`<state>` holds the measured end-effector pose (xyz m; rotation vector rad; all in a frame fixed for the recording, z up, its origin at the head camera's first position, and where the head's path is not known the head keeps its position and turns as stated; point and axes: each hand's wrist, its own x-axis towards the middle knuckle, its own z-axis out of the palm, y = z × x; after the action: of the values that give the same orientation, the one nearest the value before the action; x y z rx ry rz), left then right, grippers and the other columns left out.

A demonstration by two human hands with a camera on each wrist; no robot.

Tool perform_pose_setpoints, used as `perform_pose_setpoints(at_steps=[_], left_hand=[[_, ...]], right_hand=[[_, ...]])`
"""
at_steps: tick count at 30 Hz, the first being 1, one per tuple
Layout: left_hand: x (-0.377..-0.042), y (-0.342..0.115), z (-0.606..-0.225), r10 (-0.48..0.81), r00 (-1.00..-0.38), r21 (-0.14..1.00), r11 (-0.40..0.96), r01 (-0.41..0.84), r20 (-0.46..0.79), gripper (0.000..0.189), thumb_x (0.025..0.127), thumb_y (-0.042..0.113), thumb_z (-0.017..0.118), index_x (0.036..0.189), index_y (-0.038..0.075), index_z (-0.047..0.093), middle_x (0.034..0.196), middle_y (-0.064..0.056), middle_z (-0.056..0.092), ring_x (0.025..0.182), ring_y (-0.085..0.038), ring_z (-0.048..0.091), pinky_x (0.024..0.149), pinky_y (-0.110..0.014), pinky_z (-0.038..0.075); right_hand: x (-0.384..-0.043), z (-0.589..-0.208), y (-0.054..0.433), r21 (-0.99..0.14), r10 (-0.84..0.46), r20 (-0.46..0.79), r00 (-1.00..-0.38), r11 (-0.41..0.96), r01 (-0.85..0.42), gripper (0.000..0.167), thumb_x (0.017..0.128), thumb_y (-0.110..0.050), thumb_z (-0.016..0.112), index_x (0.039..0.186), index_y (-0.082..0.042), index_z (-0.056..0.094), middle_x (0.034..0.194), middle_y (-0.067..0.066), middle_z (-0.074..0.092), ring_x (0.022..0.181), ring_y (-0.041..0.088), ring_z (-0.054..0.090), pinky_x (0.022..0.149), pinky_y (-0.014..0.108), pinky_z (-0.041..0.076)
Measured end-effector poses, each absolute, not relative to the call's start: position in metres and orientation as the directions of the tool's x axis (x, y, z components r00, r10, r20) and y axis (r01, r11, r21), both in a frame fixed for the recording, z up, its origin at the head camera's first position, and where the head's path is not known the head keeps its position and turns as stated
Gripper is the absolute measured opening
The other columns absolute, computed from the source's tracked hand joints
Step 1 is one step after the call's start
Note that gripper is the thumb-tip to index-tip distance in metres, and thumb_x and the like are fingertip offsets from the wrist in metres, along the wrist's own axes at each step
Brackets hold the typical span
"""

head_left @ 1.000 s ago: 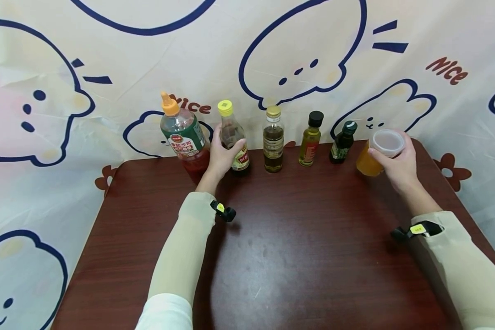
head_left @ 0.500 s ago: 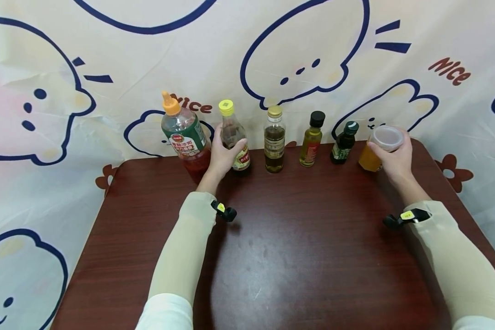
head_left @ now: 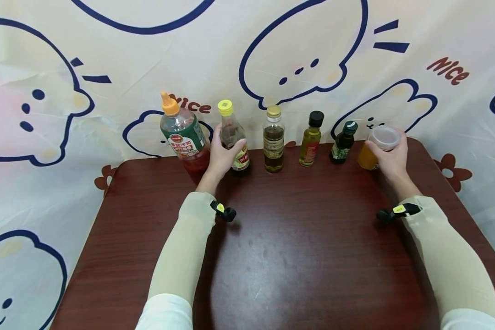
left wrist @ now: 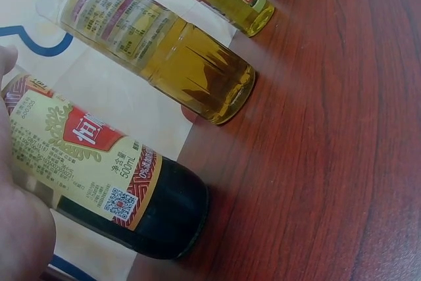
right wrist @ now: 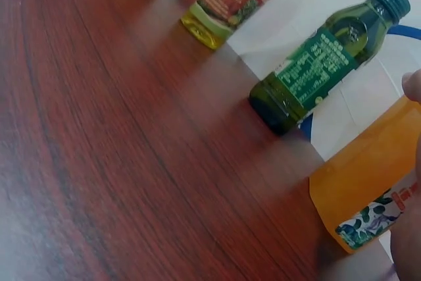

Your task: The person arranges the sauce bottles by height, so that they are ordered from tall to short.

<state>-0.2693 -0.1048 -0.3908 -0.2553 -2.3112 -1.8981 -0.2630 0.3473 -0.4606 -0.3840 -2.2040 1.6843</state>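
My left hand (head_left: 222, 159) grips a vinegar bottle (head_left: 232, 130) with a yellow cap, thumb on its near side. The bottle stands upright at the table's back edge; its cream-and-red label (left wrist: 79, 143) and dark liquid show in the left wrist view. At the far right, my right hand (head_left: 394, 160) holds an orange jar (head_left: 367, 158) with a translucent white lid (head_left: 385, 137). Its flowered label (right wrist: 371, 222) appears in the right wrist view. The fingers behind both containers are mostly hidden. Just left of the jar stands a small dark green bottle (head_left: 342, 145).
A large red sauce bottle (head_left: 185, 142) with an orange nozzle stands left of the left hand. Between the hands are a gold-capped bottle (head_left: 274, 144) and a black-capped oil bottle (head_left: 310, 144). A patterned cloth (head_left: 148, 64) hangs behind the brown table (head_left: 297, 220).
The right hand has shifted the orange jar slightly left and back, closer to the green bottle, and the right forearm has swung left. The left hand stays on the vinegar bottle.
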Motion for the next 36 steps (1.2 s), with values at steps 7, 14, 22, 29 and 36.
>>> perform_pose_setpoints(at_steps=[7,14,22,29,36], left_hand=[[-0.269,-0.105,-0.392,0.039,-0.973,0.959,0.167,0.23,0.227,0.065,0.093,0.012,0.073,0.148,0.003,0.038,0.145,-0.021,0.046,0.133,-0.033,0.046,0.113,-0.052,0.038],[-0.269,-0.105,-0.391,0.037,-0.973,0.959,0.167,0.231,0.228,0.064,0.094,0.012,0.072,0.147,0.003,0.038,0.145,-0.02,0.046,0.134,-0.033,0.046,0.113,-0.051,0.038],[-0.268,-0.105,-0.39,0.037,-0.973,0.958,0.169,0.23,0.227,0.066,0.094,0.012,0.072,0.149,0.004,0.037,0.146,-0.019,0.046,0.135,-0.032,0.046,0.113,-0.049,0.038],[-0.268,-0.105,-0.391,0.047,-0.965,0.951,0.165,0.263,0.259,0.066,0.092,0.01,0.073,0.147,0.0,0.038,0.145,-0.022,0.047,0.133,-0.033,0.047,0.112,-0.048,0.039],[-0.286,-0.111,-0.414,0.064,-0.964,0.949,0.168,0.266,0.259,0.069,0.093,0.015,0.074,0.151,0.007,0.037,0.149,-0.016,0.045,0.137,-0.029,0.043,0.115,-0.048,0.035]], right_hand=[[-0.269,-0.463,0.35,-0.945,0.366,0.096,-0.926,0.327,0.031,0.081,0.092,-0.035,0.076,0.155,-0.021,0.026,0.15,0.004,0.038,0.13,0.017,0.038,0.115,0.036,0.034],[-0.273,-0.46,0.353,-0.936,0.316,0.1,-0.943,0.352,0.018,0.084,0.093,-0.031,0.075,0.156,-0.016,0.022,0.145,0.0,0.038,0.129,0.017,0.038,0.114,0.035,0.033],[-0.276,-0.461,0.354,-0.937,0.314,0.111,-0.943,0.349,0.006,0.084,0.093,-0.029,0.075,0.156,-0.016,0.022,0.143,-0.003,0.039,0.13,0.018,0.038,0.114,0.034,0.033],[-0.276,-0.461,0.355,-0.933,0.314,0.13,-0.941,0.36,-0.008,0.085,0.092,-0.028,0.077,0.156,-0.014,0.022,0.143,-0.002,0.039,0.13,0.019,0.038,0.113,0.032,0.033],[-0.274,-0.462,0.357,-0.92,0.299,0.126,-0.946,0.393,0.001,0.086,0.092,-0.031,0.076,0.157,-0.012,0.021,0.146,0.005,0.038,0.131,0.022,0.038,0.113,0.033,0.033]])
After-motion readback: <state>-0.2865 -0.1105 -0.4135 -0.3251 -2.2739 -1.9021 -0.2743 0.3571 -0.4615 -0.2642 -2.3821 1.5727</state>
